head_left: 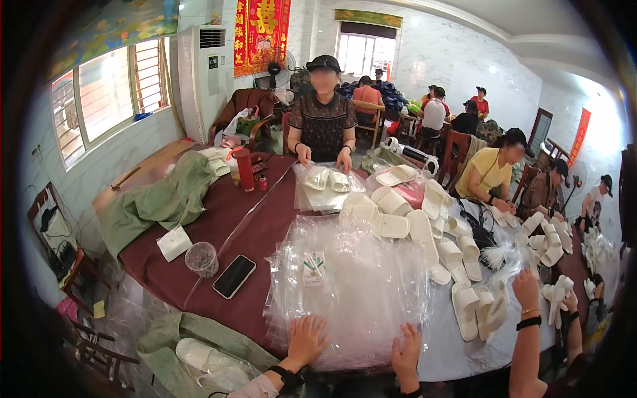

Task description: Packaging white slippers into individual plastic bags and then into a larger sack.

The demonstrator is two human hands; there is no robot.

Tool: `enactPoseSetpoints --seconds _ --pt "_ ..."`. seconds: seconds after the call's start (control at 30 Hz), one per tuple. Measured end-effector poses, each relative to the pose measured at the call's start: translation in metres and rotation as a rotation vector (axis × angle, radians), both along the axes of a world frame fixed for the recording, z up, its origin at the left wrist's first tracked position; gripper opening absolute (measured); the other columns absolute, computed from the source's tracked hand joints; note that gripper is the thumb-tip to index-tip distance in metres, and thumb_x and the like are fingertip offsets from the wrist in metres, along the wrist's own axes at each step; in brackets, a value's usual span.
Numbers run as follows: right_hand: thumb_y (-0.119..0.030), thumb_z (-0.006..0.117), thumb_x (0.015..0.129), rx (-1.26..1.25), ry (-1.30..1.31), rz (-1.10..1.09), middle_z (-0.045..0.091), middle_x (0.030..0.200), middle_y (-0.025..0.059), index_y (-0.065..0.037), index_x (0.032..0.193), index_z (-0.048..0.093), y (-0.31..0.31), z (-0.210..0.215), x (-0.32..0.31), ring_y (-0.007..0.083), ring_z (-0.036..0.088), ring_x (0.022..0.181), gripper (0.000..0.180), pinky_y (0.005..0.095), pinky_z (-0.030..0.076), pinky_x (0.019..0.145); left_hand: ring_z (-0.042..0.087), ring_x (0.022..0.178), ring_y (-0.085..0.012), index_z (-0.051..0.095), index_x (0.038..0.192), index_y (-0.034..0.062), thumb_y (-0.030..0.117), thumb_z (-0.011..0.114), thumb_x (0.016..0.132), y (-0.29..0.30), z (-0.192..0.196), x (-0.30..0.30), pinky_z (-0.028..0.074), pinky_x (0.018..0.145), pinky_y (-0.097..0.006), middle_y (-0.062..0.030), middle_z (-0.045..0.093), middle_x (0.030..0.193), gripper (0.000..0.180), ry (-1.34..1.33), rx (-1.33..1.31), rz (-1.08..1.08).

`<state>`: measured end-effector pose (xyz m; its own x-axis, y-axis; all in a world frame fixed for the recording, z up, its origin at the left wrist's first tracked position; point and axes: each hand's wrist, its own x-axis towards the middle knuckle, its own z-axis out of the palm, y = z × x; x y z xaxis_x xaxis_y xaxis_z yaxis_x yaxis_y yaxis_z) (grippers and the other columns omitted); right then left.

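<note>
A wide stack of clear plastic bags lies spread in front of me, with a small printed card on its upper left part. My left hand rests at the stack's near left edge, fingers spread and holding nothing. At the near right edge is my right hand, its fingers stretched out and empty. Beyond the bags and to the right lie many white slippers, some in pairs. Across the table a person handles a clear bag with a pair of slippers on it.
A phone, a clear plastic cup and a red bottle stand or lie left of the bags. Green cloth drapes the table's left side. At my right, a co-worker's arms reach over slippers. A person in yellow works farther right.
</note>
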<state>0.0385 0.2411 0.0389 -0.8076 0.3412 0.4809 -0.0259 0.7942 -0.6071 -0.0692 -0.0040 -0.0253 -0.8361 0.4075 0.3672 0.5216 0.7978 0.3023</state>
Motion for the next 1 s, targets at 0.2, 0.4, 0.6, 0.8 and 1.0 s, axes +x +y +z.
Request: enactPoseSetpoints --seconds 0.2,0.4,0.6,0.8,1.0 --pt "-0.011 0.059 0.079 0.100 -0.036 -0.147 0.045 0.129 0.0247 0.000 0.123 0.049 0.033 -0.007 0.001 0.0417 0.042 0.118 0.046 0.0473 0.031 0.100 0.037 0.122 -0.0333 0.053 0.125 0.0151 0.041 0.056 0.081 -0.007 0.001 0.001 0.020 0.105 -0.054 -0.0143 0.044 0.129 0.051 0.005 0.024 -0.038" --pt "-0.015 0.061 0.080 0.098 0.017 -0.236 0.043 0.131 0.0266 0.000 0.125 0.047 0.057 -0.009 0.005 0.0417 0.042 0.119 0.049 0.0478 0.031 0.100 0.035 0.124 -0.0362 0.050 0.128 0.0151 0.040 0.055 0.081 0.000 0.008 -0.007 0.019 0.106 -0.056 -0.0150 0.041 0.133 0.053 -0.013 -0.097 -0.041" --pt "-0.024 0.061 0.083 0.226 -0.155 -0.243 0.044 0.130 0.0228 -0.003 0.125 0.047 0.047 -0.004 0.000 0.0379 0.045 0.114 0.049 0.0467 0.035 0.095 0.032 0.126 -0.0379 0.047 0.129 0.0128 0.037 0.055 0.081 0.001 0.009 -0.009 0.016 0.107 -0.056 -0.0174 0.040 0.133 0.054 -0.012 -0.120 -0.049" --pt "-0.028 0.060 0.084 0.228 -0.190 -0.290 0.045 0.129 0.0210 -0.004 0.126 0.045 0.081 -0.022 0.018 0.0371 0.046 0.113 0.051 0.0470 0.035 0.095 0.033 0.126 -0.0347 0.047 0.130 0.0118 0.032 0.054 0.083 0.012 0.012 0.001 0.016 0.108 -0.054 -0.0166 0.041 0.132 0.051 0.018 -0.087 -0.046" --pt "-0.022 0.062 0.083 0.007 0.109 -0.690 0.048 0.124 0.0240 -0.004 0.132 0.038 0.145 -0.019 0.000 0.0367 0.047 0.112 0.057 0.0437 0.037 0.095 0.034 0.126 -0.0344 0.048 0.129 0.0115 0.033 0.056 0.082 0.006 0.011 0.001 0.017 0.108 -0.053 -0.0167 0.041 0.132 0.053 0.029 -0.059 -0.030"
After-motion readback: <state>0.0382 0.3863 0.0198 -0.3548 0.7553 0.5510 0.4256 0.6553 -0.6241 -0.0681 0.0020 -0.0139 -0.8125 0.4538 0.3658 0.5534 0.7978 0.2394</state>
